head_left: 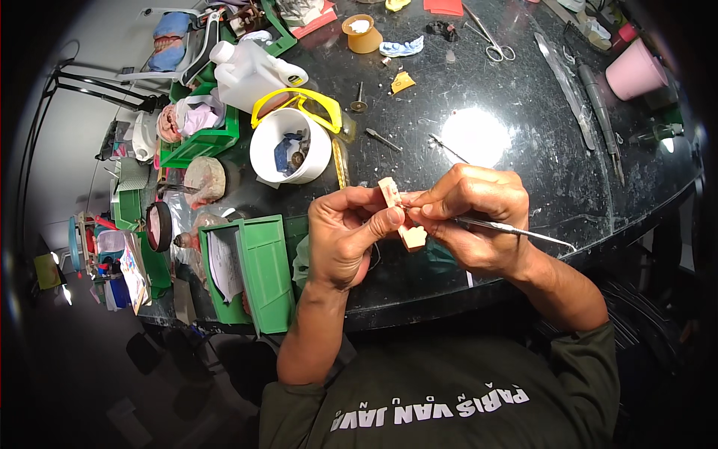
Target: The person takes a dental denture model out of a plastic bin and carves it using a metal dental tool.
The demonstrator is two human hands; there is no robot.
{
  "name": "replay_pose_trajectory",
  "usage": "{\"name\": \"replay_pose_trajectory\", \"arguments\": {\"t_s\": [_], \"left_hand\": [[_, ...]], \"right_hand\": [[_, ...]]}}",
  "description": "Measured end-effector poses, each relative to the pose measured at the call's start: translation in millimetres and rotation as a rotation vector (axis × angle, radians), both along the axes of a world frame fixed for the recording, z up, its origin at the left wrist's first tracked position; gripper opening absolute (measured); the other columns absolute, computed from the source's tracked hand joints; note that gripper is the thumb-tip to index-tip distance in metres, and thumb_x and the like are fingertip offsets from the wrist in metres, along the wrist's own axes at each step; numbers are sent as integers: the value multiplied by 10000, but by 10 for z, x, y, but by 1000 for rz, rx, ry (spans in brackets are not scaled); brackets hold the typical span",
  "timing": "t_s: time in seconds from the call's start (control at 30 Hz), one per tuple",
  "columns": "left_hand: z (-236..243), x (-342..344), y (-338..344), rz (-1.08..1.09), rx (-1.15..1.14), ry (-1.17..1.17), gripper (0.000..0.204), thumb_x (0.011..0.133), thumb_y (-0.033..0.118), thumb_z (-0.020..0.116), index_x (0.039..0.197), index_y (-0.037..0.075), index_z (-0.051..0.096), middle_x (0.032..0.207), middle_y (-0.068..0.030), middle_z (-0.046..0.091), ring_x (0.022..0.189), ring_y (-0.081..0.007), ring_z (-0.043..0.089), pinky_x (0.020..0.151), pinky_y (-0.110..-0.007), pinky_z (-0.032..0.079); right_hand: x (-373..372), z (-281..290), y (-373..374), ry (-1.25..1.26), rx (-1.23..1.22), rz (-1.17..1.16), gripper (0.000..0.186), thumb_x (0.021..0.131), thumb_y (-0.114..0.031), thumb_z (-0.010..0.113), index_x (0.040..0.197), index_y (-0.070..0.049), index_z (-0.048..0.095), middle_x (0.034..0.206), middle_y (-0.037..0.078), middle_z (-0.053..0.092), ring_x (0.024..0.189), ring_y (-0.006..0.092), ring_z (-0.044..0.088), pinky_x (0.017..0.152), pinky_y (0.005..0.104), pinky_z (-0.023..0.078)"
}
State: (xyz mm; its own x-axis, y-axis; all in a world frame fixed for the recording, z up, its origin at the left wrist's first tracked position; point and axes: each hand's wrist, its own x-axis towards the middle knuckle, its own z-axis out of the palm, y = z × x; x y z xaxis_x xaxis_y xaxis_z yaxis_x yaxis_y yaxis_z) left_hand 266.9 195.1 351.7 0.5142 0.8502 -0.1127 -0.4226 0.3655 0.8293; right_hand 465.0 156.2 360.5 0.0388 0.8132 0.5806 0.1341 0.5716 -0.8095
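My left hand [336,243] pinches a small peach-coloured piece [413,239], which looks like part of a dental cast, between thumb and fingers. Its ends stick out above and below the thumb. In my right hand [486,213] is a thin metal dental hand instrument [516,229], with its hooked rear end pointing right, past the wrist. The right fingertips meet the piece close to the left thumb. Those fingers hide the instrument's working tip. Both hands are over the near edge of the black worktop [404,288].
To the left stand a white tub [258,153] with small parts, yellow safety glasses [327,112], a plastic bottle [250,81] and a green box [265,273]. Loose tools, scissors [494,46] and a pink cup [636,75] lie farther off. A bright lamp spot lights the worktop.
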Motion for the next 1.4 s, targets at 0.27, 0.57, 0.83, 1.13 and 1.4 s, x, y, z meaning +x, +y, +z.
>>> {"name": "replay_pose_trajectory", "arguments": {"t_s": [0.27, 0.57, 0.83, 1.13, 1.4], "left_hand": [[35, 57, -9, 46, 91, -18, 335, 878, -53, 751, 1202, -64, 668, 977, -150, 743, 873, -189, 730, 798, -333, 620], [12, 95, -57, 174, 328, 197, 428, 902, -59, 724, 1317, -74, 618, 1013, -105, 726, 933, -140, 696, 854, -282, 579], [11, 111, -72, 237, 448, 317, 376, 907, -61, 721, 1274, -88, 642, 1018, -114, 708, 946, -150, 700, 828, -274, 607], [14, 151, -71, 306, 645, 443, 359, 870, -104, 739, 1223, -70, 682, 930, -88, 662, 851, -133, 700, 702, -221, 611], [-40, 112, -75, 281, 707, 512, 348, 872, -110, 734, 1213, -53, 700, 948, -95, 674, 802, -114, 700, 663, -190, 573]], "right_hand": [[-4, 13, -35, 12, 17, -18, 170, 749, 75, 817, 774, 22, 657, 755, 137, 691, 699, 221, 746, 604, 288, 591], [-121, 37, -77, 266, -170, -22, 107, 843, 87, 754, 823, 48, 656, 807, 157, 714, 743, 193, 748, 661, 285, 621], [-132, 75, -99, 346, -328, 5, 107, 890, 39, 737, 827, 57, 653, 799, 153, 732, 733, 179, 745, 632, 279, 610], [-164, 77, -104, 478, -476, -36, 128, 907, 26, 734, 835, 52, 630, 785, 142, 724, 688, 156, 722, 598, 258, 586], [-105, 66, -95, 567, -583, 89, 126, 914, 48, 714, 836, 58, 615, 761, 154, 714, 657, 144, 703, 577, 258, 576]]}}
